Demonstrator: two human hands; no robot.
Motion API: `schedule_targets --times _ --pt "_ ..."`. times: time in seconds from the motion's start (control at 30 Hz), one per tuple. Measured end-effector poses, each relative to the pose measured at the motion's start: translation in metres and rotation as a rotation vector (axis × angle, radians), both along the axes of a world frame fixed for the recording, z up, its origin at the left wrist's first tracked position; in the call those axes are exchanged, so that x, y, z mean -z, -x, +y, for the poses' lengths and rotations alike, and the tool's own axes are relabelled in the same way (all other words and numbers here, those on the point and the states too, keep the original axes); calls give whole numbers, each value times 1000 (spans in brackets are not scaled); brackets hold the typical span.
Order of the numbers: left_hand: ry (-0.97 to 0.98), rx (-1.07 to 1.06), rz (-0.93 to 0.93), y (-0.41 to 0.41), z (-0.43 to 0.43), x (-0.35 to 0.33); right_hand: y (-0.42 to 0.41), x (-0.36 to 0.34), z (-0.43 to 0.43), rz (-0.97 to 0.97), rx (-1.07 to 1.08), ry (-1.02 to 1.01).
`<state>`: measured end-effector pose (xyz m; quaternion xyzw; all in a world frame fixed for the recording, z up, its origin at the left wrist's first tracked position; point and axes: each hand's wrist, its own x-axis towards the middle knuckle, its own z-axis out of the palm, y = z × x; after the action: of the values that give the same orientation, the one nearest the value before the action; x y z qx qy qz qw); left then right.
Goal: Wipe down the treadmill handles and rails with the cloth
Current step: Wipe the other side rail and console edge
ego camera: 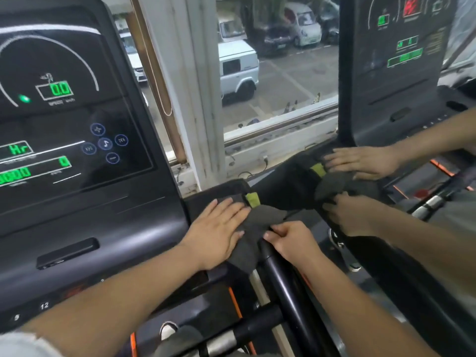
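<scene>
Pressing down flat, the left hand [219, 233] has its fingers straight on the dark cloth [257, 222]. The right hand [291, 240] has its fingers curled and pinches the cloth's near edge. The cloth lies on the right corner of the treadmill, just where the big screen board [77, 150] ends and the black side rail [283, 279] begins. A little yellow tag [251, 199] shows at the cloth's far end. I think the job is not far along on this side. The cloth sits at the very top of the rail, and the long part running down toward the person has no cloth on it. The front handle bar [257, 323] down low, with its shiny silver grip [226, 340], is not under the cloth either, so I guess it needs a wipe too. I cannot tell by looking which parts are already clean, and the treadmill's other side is out of view. Past the hands is a window [270, 86] with parked cars [237, 68] outside. On the right is what looks like a mirror [401, 99], showing the same hands and cloth again. Nothing sits on the rail to block the cloth. The screen board's edge is just beside the left hand, so that hand has little room on that side.
</scene>
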<state>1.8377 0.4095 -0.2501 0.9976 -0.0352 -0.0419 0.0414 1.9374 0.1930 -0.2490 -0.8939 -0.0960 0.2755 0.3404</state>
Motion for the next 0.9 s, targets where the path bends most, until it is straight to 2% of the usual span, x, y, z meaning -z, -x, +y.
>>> schedule_targets --times 0.13,0.2,0.27,0.33,0.47,0.57,0.67,0.7,0.73,0.83,0.9 --pt "47 -403 43 -56 9 -8 4 -3 0 46 31 -25" --pt "61 -502 7 -56 -12 -6 7 -2 -1 29 32 -38" --pt "49 -448 -16 -33 -38 -4 10 -2 -1 -12 21 -41" --pt "38 -290 -49 -2 -50 0 11 0 -2 -45 12 -73" --pt "4 -20 -3 7 -11 0 12 -11 -16 189 212 -262" --pt "7 -154 10 -19 -2 0 20 -15 -44 312 349 -307" --pt "79 -362 2 -30 -42 -5 37 -10 -72 361 449 -273" --pt "88 -329 -10 -24 -59 -5 45 -9 -79 367 468 -274" --pt "84 -205 -38 -14 -72 -3 53 -10 -85 356 490 -287" --pt "90 293 -37 10 -76 -4 78 -11 -102 326 547 -272" --pt "74 370 5 1 -58 -6 95 -9 -116 323 570 -275"
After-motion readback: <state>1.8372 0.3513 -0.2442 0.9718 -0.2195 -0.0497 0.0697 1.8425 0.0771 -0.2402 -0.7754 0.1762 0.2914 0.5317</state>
